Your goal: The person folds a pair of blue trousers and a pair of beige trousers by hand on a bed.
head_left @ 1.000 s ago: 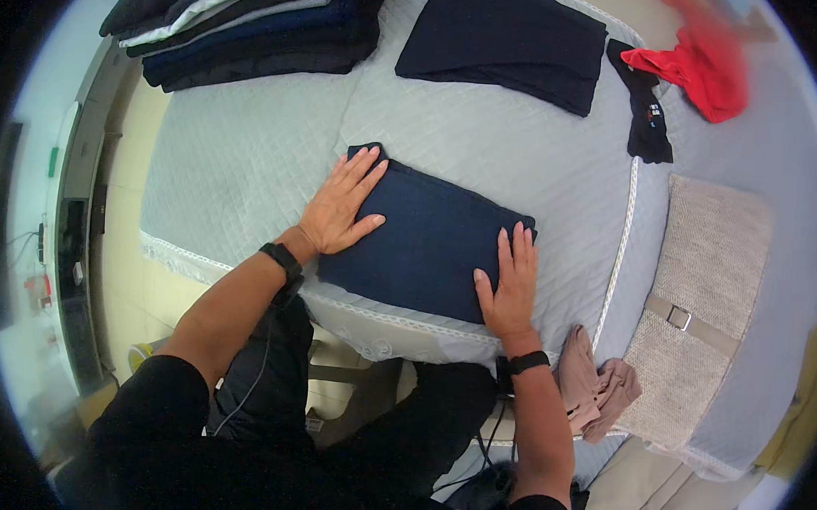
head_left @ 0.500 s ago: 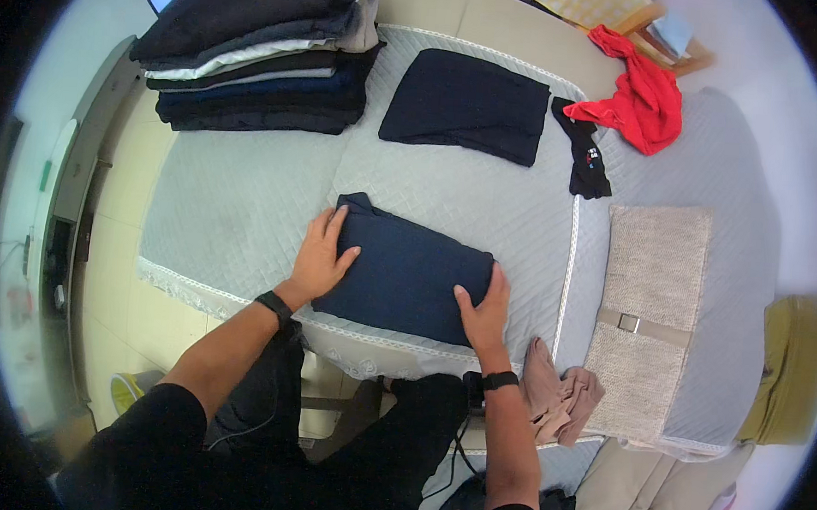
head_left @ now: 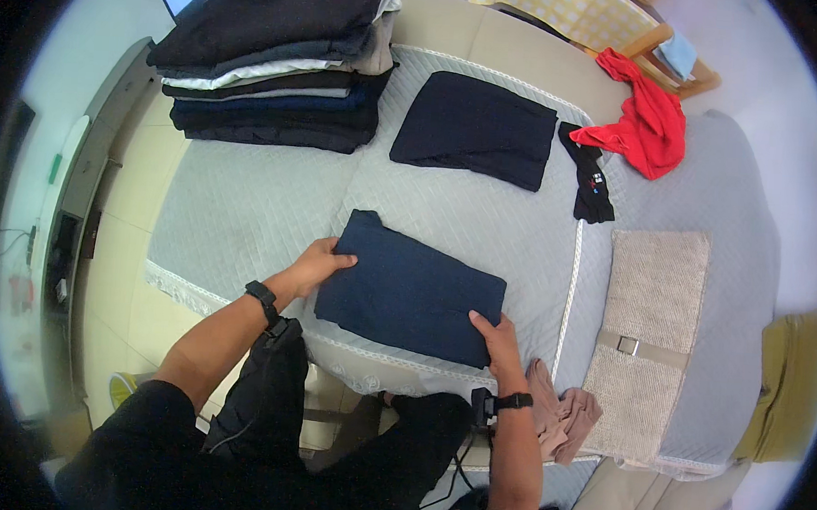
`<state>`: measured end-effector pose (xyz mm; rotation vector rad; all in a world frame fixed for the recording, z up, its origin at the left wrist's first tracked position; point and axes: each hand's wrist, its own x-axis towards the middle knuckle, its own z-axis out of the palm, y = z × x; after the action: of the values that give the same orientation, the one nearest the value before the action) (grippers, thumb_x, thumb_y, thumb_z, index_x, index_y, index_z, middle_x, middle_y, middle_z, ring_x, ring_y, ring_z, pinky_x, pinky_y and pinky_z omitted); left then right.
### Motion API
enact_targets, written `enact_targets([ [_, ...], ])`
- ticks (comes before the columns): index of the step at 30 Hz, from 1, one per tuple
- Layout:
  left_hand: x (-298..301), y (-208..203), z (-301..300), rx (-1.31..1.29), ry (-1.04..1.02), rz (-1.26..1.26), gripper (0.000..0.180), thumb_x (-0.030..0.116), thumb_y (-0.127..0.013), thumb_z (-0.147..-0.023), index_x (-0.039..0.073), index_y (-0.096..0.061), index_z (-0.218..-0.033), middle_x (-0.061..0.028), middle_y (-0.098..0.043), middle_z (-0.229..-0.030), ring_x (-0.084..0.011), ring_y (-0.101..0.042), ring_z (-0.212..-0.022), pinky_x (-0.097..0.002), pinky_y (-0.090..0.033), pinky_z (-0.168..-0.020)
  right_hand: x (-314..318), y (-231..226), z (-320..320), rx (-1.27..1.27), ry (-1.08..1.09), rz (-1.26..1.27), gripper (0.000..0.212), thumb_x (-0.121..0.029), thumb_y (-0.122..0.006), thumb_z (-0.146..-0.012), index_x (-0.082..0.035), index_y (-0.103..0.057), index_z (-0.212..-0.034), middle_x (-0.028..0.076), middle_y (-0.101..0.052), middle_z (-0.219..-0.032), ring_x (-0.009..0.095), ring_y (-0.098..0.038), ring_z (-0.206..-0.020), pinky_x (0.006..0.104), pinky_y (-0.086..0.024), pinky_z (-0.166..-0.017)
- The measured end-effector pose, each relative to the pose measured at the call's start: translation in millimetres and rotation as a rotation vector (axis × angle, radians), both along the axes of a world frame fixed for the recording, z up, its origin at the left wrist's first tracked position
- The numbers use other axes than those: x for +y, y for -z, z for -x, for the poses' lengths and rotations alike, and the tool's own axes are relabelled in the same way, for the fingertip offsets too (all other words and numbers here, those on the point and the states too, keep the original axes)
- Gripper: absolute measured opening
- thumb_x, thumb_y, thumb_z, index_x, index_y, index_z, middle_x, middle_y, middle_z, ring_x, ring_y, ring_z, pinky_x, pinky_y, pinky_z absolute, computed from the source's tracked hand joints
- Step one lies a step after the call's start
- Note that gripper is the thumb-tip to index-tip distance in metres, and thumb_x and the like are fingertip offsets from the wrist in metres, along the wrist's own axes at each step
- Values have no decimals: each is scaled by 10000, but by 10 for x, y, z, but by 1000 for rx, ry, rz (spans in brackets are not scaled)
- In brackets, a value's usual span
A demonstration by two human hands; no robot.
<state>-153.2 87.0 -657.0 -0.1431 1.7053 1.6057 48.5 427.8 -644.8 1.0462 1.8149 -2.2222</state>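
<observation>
A folded navy garment lies in front of me at the near edge of the grey quilted sofa cover. My left hand grips its left edge, thumb on top and fingers tucked beneath. At the right edge my right hand holds it the same way, the thumb flat on the cloth. Its exact kind is hidden by the folding. Beyond it lies a second folded dark navy garment. A tall stack of folded clothes, mostly black and navy, rises at the far left.
A crumpled red garment and a small black cloth piece lie at the far right. Nearer are a beige woven cushion with a buckled strap and a crumpled dusty-pink cloth. An olive cushion stands at the right edge.
My hands have gone from lying flat on the navy garment to gripping its two side edges, fingers now underneath. The whole view has shifted slightly.
</observation>
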Motion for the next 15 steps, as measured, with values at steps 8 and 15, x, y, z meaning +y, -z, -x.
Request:
enact_targets([
  [8,481,-959,642,187,39,-91,423,138,-686,-980,-41,-581,-1349,-158,-695,-1206,-210,-693,-1031,-331,-558,-949,366,-1096,484,101,9,10,471,-196,-755,-936,50,-600,-1306,122,-714,-1156,195,-689,-995,322,-549,-898],
  [15,600,-1098,1076,180,21,-170,436,181,-698,-990,-8,-577,-1364,-131,-694,-1217,-193,-681,-1104,-324,-538,-1019,689,-1345,1030,84,-82,16,506,-227,-741,-955,58,-571,-1338,135,-696,-1214,197,-682,-1048,324,-536,-939],
])
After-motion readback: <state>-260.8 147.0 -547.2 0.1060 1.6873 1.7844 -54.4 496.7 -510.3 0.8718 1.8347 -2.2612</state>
